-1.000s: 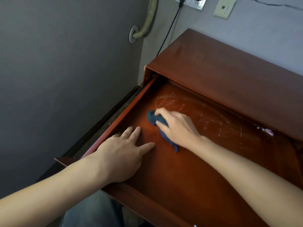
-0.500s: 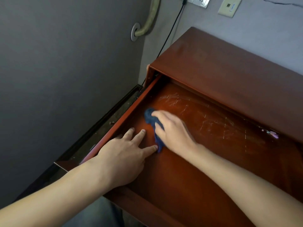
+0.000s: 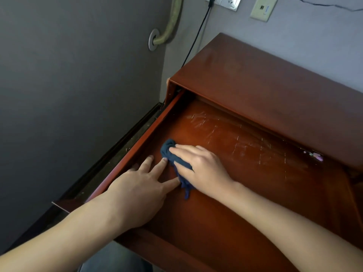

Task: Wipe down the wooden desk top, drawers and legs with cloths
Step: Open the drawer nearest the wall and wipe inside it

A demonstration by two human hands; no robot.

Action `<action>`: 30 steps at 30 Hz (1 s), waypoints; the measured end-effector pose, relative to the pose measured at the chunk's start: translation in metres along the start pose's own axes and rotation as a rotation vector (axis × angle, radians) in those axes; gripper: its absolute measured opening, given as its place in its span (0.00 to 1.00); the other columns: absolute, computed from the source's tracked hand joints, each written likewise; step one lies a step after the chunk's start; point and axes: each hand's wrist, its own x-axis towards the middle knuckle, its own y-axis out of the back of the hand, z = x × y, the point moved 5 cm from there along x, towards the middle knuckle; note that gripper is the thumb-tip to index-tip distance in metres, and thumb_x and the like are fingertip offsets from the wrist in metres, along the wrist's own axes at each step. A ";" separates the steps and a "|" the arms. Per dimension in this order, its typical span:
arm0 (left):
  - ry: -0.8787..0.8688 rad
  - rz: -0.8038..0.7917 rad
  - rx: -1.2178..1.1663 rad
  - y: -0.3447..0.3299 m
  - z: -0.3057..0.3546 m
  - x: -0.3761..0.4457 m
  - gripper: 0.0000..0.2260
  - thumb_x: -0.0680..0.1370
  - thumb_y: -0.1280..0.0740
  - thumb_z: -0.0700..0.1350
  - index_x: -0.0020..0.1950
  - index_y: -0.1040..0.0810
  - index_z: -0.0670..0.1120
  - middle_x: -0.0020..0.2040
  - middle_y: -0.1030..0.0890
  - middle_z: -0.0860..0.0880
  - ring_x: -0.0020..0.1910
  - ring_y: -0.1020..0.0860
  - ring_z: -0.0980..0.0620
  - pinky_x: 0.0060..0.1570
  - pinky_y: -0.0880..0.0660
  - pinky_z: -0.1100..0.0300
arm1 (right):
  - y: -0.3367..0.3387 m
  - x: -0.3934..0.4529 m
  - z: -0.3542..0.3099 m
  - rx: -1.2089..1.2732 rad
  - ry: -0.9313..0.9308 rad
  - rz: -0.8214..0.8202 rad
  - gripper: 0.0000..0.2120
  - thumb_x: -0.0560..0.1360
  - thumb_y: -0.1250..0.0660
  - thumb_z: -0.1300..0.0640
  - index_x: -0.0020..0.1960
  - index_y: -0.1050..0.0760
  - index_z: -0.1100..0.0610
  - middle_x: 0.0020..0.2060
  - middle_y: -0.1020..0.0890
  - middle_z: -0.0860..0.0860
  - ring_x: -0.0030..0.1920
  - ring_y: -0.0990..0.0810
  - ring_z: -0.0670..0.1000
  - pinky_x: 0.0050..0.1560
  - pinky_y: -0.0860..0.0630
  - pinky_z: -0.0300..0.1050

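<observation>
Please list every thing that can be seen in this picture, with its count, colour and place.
desk top: one, reddish-brown wood, upper right, against the wall.
drawer: one, reddish-brown, pulled open below the desk top, pale scratches on its floor.
cloth: one, dark blue, bunched on the drawer floor near its left wall.
cable: one, black, running from the socket down behind the desk.
socket: one, white, top edge on the wall.
wall plate: one, cream, right of the socket.
pipe: one, greenish, entering the grey wall, upper left.
left hand: one, flat on the drawer floor, fingertips touching the cloth.
right hand: one, pressing on the cloth.
</observation>
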 end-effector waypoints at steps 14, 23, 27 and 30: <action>-0.010 0.027 0.017 -0.005 -0.001 -0.001 0.26 0.87 0.53 0.57 0.81 0.63 0.68 0.84 0.63 0.46 0.83 0.59 0.38 0.81 0.46 0.42 | -0.002 0.085 0.028 -0.205 -0.338 0.087 0.19 0.81 0.37 0.49 0.71 0.27 0.49 0.66 0.21 0.52 0.61 0.19 0.60 0.56 0.21 0.52; -0.030 0.058 0.010 -0.005 0.000 -0.001 0.26 0.87 0.53 0.57 0.81 0.62 0.67 0.85 0.61 0.45 0.83 0.57 0.37 0.81 0.47 0.44 | 0.002 0.037 0.018 0.045 -0.140 0.013 0.23 0.78 0.34 0.51 0.73 0.28 0.42 0.72 0.24 0.44 0.68 0.22 0.52 0.65 0.23 0.54; -0.026 0.063 -0.004 0.000 -0.001 -0.006 0.24 0.87 0.53 0.56 0.82 0.57 0.68 0.85 0.56 0.48 0.83 0.52 0.39 0.79 0.41 0.44 | 0.001 0.073 0.044 -0.081 -0.337 0.131 0.22 0.81 0.35 0.52 0.74 0.28 0.46 0.72 0.24 0.47 0.67 0.22 0.56 0.63 0.22 0.54; -0.054 0.232 -0.022 0.012 -0.004 -0.009 0.23 0.79 0.50 0.53 0.68 0.24 0.64 0.71 0.23 0.51 0.67 0.22 0.43 0.54 0.18 0.45 | -0.007 0.048 0.016 0.053 -0.191 0.103 0.20 0.79 0.32 0.51 0.71 0.24 0.46 0.71 0.23 0.49 0.66 0.20 0.54 0.62 0.21 0.54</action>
